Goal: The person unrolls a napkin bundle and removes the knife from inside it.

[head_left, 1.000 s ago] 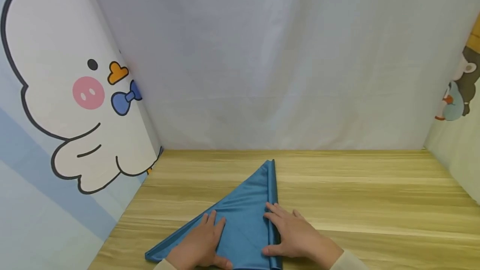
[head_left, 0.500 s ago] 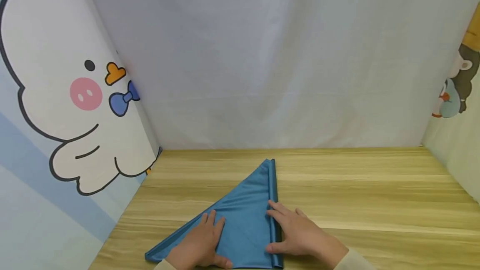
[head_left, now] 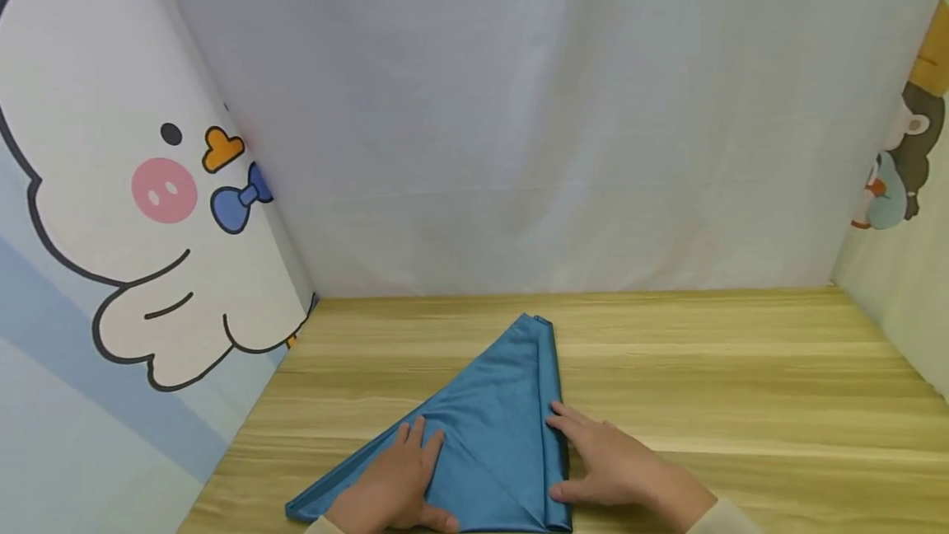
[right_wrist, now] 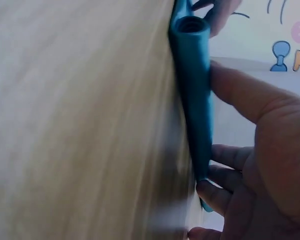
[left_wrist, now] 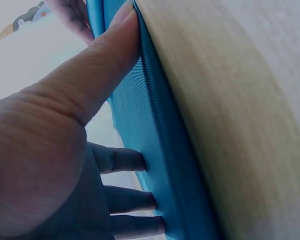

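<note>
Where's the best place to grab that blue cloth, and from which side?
Probably the rolled edge of the blue cloth, with the right hand coming from the person's right. The right wrist view shows that edge as a rounded tube bulging up from the table, likely easier to grip than the flatter part where the left hand rests.

The left hand (left_wrist: 55,145) touched the cloth (left_wrist: 140,115) with its thumb and 3 fingertips. The right hand (left_wrist: 72,20), partly cut off, showed by the cloth's far end. Table (left_wrist: 235,125) lay right of the cloth, a print (left_wrist: 30,17) left.
</note>
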Motion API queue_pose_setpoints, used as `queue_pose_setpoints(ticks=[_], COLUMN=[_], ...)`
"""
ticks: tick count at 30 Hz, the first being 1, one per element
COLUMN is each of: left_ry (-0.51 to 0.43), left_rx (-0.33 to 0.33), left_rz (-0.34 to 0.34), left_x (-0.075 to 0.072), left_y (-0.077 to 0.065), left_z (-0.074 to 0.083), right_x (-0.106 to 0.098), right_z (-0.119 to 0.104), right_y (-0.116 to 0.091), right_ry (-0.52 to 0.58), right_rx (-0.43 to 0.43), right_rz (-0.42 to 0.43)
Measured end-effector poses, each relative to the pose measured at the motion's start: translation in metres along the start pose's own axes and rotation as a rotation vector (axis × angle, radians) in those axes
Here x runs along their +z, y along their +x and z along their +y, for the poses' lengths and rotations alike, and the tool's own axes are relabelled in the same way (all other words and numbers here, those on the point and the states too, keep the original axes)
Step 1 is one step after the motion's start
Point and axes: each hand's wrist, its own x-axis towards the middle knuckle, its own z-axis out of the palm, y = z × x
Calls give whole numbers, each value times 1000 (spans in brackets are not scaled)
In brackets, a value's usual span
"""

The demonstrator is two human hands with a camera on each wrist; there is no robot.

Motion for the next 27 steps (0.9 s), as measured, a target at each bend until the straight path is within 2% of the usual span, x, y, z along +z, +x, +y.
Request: queue_pose_setpoints(ticks=[9,24,27], left_ry=[-11,-44,-26], left_rx=[26,26,23], left_rz=[9,6,11], left_x=[-1,-2,-2], left_y=[-1,-4,-3], left_z=[-1,1,2], right_x=[-3,-4,-5], right_z=[8,11,11], right_y=[-8,-11,-11], right_ry=[35,61,62], right_rx=[-33,-19,-18], right_rz=[29,10,10])
